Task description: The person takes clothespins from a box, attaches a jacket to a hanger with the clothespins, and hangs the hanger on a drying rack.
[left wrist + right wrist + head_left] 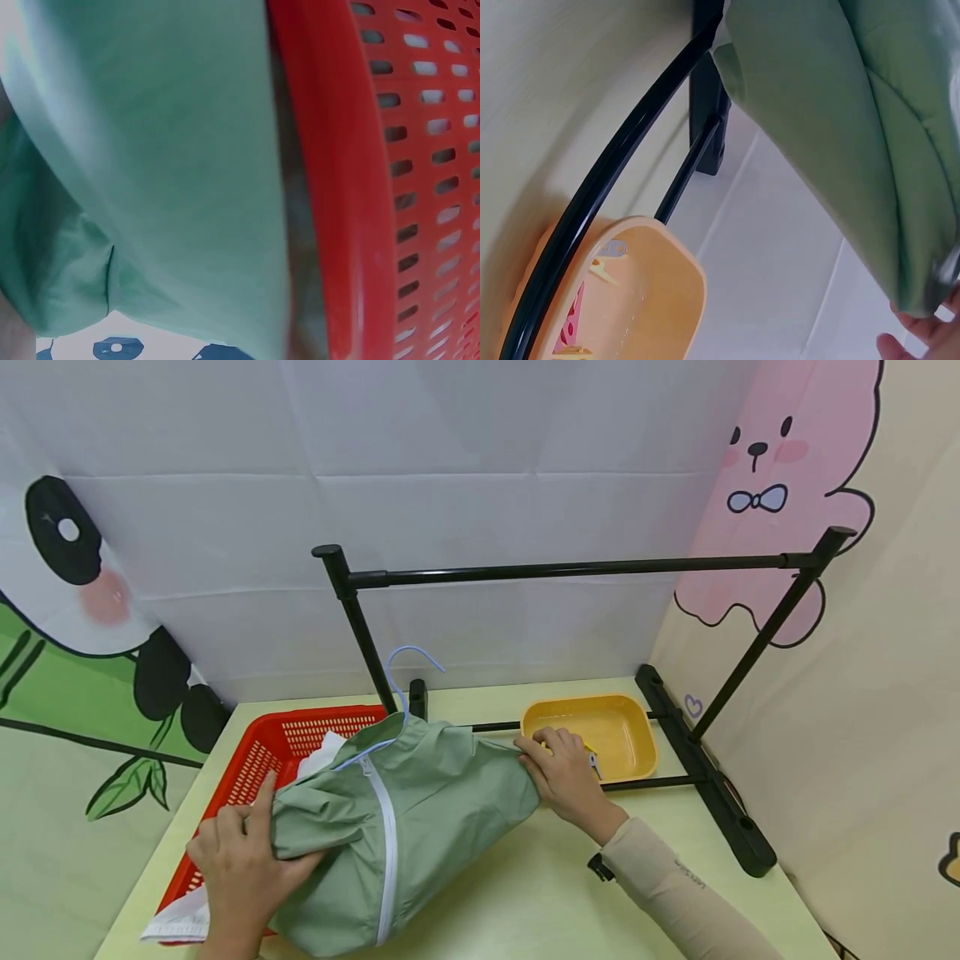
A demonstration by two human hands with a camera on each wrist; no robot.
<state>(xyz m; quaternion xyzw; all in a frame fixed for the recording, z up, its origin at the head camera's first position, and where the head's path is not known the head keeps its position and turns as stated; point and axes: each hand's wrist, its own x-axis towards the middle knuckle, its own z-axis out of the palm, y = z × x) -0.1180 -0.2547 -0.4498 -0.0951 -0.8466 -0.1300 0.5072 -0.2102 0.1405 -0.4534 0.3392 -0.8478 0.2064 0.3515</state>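
Observation:
A green zip-up jacket (450, 827) with a white zipper hangs about a light-blue hanger (411, 672), whose hook sticks up from the collar. My left hand (243, 860) holds the jacket's left side, with the thumb lying over the cloth. On the opposite side my right hand (562, 772) pinches the shoulder or sleeve edge. The right wrist view shows its fingertips (919, 326) at the cloth's corner. Close up in the left wrist view, green cloth (172, 172) covers much of the picture; the left fingers are hidden there.
A red basket (232, 777) with white cloth in it stands at the left, partly behind the jacket. Behind stands a black rack (585, 568) with a top bar. A yellow tray (637, 735) holding small clips sits between its lower bars.

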